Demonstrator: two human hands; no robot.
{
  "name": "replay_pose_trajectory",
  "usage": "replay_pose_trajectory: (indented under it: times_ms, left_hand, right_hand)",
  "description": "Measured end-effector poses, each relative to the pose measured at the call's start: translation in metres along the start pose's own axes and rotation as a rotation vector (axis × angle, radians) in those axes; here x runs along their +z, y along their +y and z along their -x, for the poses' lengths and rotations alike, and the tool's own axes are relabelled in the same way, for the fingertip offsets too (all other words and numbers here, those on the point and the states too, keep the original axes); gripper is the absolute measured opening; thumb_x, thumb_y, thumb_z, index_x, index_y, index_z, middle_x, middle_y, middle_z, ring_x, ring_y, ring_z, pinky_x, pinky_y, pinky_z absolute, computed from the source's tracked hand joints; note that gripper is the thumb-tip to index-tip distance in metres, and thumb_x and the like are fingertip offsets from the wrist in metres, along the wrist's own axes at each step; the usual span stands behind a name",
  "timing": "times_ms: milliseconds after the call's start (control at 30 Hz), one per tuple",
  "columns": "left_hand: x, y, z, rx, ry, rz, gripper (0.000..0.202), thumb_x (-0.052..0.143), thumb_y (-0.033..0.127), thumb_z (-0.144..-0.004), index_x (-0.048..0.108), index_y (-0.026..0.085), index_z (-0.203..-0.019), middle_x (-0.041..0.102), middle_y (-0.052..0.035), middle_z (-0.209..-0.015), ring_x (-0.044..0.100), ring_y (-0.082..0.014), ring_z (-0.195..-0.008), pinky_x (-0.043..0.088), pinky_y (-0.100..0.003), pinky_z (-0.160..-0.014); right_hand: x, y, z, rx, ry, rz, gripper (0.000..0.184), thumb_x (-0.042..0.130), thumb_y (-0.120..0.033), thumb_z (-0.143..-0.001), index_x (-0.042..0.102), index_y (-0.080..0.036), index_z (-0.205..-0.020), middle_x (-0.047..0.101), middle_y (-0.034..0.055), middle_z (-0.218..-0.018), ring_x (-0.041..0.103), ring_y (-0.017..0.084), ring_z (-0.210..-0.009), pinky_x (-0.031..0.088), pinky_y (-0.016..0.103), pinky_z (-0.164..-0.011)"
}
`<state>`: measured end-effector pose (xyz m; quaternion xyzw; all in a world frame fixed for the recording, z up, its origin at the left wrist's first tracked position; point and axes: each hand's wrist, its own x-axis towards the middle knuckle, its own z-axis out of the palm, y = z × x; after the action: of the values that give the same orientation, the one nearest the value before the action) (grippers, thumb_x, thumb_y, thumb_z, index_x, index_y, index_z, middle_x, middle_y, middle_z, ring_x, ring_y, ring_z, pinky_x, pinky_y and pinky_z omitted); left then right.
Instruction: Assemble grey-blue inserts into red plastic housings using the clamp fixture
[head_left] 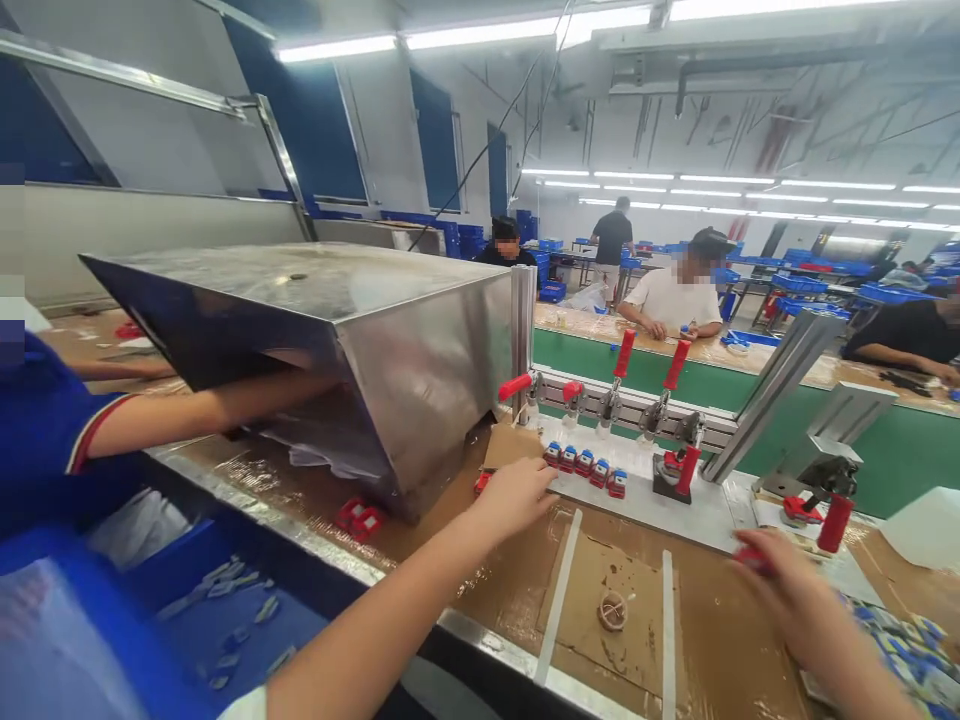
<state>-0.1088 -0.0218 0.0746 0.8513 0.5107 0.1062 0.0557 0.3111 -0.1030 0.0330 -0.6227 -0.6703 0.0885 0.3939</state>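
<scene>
My left hand (517, 492) reaches to the left end of a white fixture plate (637, 507), its fingers stretched out, with nothing visible in them. Just beyond its fingertips stands a row of several small red-and-blue parts (585, 464). A brown cardboard piece (511, 446) lies behind that hand, and a red part partly shows beside it. My right hand (795, 580) is slightly blurred, closed around a small red part (754, 560) at the plate's right. Toggle clamps with red handles (621, 353) line the fixture's back; another red-handled clamp (835, 522) stands beyond my right hand.
A large sheet-metal hood (442, 375) stands at left, with another person's arm (202, 412) inside. Red parts (358, 520) lie by its edge. A blue bin (247, 610) sits below. A ring-shaped item (612, 611) lies on taped cardboard; blue-and-yellow parts (907, 645) are piled right.
</scene>
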Motion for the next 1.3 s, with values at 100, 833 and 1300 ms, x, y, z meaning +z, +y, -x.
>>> replay_pose_trajectory:
  times_ms: [100,833,1300]
  left_hand:
    - [0.011,0.012,-0.022,0.089,0.005,0.057,0.031,0.061,0.036,-0.094,0.069,0.023,-0.12,0.069,-0.0094,-0.118,0.064,-0.0281,-0.114,0.05,-0.034,-0.095]
    - [0.06,0.127,-0.176,0.296,-0.197,0.248,0.047,0.073,0.028,-0.079,0.07,0.032,-0.126,0.06,-0.0152,-0.134,0.064,-0.037,-0.114,0.051,-0.048,-0.098]
    - [0.082,0.125,-0.074,0.255,-0.129,1.069,0.052,0.062,0.031,-0.092,0.052,0.033,-0.142,0.064,-0.0081,-0.13,0.067,-0.0228,-0.112,0.053,-0.036,-0.098]
  right_hand:
    - [0.084,-0.062,-0.034,-0.054,-0.384,0.145,0.039,0.058,-0.041,-0.089,0.065,-0.024,-0.123,0.068,0.0156,-0.115,0.069,0.03,-0.101,0.053,0.044,-0.091]
    - [0.057,-0.075,-0.066,0.223,0.201,-0.709,0.06,0.079,-0.06,-0.073,0.041,-0.026,-0.103,0.06,-0.0066,-0.065,0.046,0.012,-0.049,0.034,0.024,-0.051]
    - [0.062,-0.067,-0.021,0.244,0.521,-0.518,0.043,0.057,-0.056,-0.093,0.056,-0.024,-0.122,0.064,0.0071,-0.104,0.063,0.024,-0.095,0.052,0.035,-0.08]
